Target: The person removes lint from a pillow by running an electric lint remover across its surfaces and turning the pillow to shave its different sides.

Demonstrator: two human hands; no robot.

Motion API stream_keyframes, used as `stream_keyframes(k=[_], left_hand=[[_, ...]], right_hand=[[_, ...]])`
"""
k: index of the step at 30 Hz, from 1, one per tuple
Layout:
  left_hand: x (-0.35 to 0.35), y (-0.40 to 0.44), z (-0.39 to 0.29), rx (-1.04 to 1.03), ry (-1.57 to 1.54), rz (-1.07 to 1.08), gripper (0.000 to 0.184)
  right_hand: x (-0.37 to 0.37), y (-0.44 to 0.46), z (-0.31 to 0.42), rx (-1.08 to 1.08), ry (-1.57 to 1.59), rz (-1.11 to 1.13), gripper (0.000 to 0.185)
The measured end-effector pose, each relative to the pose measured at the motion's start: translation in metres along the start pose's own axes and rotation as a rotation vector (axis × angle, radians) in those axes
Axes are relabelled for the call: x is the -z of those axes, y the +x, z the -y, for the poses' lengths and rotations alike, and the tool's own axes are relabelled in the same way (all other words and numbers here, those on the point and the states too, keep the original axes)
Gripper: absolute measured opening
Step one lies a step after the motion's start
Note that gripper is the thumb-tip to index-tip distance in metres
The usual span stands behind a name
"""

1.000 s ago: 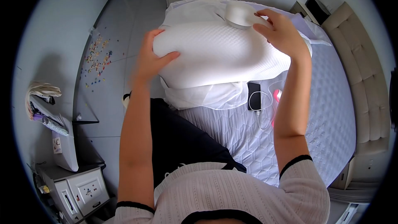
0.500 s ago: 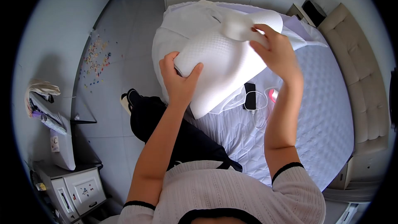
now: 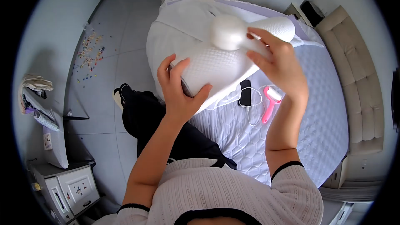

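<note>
A white textured pillow point(image 3: 204, 67) lies over the near part of the bed, partly on my lap. My left hand point(image 3: 181, 85) grips its near-left edge, fingers spread over the corner and thumb on the near side. A dark strip shows along that edge. In my right hand point(image 3: 277, 58) is a white round-headed handheld tool point(image 3: 228, 32), its handle mostly hidden by my fingers. The head is smeared by motion and seems to be over or against the pillow's top; contact is hard to tell.
Beside the pillow lie a black phone point(image 3: 245, 93) with a white cable point(image 3: 251, 116) and a pink lint roller point(image 3: 271, 103) on the quilted bed point(image 3: 310, 116). Small coloured pieces point(image 3: 89, 54) are scattered on the floor at left. A white cabinet point(image 3: 77, 189) stands at lower left.
The white tool has moved left across the pillow. My left hand has spread its fingers and shifted a little toward me. The pink lint roller shows more fully.
</note>
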State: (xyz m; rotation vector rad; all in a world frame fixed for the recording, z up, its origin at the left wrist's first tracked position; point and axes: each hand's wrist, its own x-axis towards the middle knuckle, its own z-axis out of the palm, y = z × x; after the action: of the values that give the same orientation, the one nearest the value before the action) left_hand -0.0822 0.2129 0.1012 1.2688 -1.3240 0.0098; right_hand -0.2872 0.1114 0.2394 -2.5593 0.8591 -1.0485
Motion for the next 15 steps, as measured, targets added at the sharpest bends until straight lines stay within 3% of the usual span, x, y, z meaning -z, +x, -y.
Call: stream_keyframes(k=[1, 3, 7, 10, 13, 15], left_hand=[[0.001, -0.001, 0.002, -0.031, 0.01, 0.013, 0.069], [0.006, -0.002, 0.004, -0.062, 0.016, 0.028, 0.068], [0.015, 0.002, 0.009, -0.165, 0.088, 0.092, 0.069], [0.016, 0.002, 0.013, -0.148, 0.028, 0.122, 0.066], [0.017, -0.003, 0.014, -0.139, 0.023, 0.129, 0.063], [0.017, -0.004, 0.014, -0.145, 0.031, 0.127, 0.061]], right_hand=[[0.003, 0.0, -0.002, -0.003, -0.001, 0.001, 0.04], [0.012, 0.0, -0.008, -0.232, -0.262, -0.015, 0.038], [0.013, -0.001, -0.014, -0.358, -0.3, -0.066, 0.036], [0.005, 0.001, -0.002, -0.274, -0.214, -0.031, 0.035], [-0.003, 0.003, 0.015, -0.06, 0.091, 0.087, 0.032], [-0.001, 0.008, 0.013, 0.02, 0.01, 0.082, 0.032]])
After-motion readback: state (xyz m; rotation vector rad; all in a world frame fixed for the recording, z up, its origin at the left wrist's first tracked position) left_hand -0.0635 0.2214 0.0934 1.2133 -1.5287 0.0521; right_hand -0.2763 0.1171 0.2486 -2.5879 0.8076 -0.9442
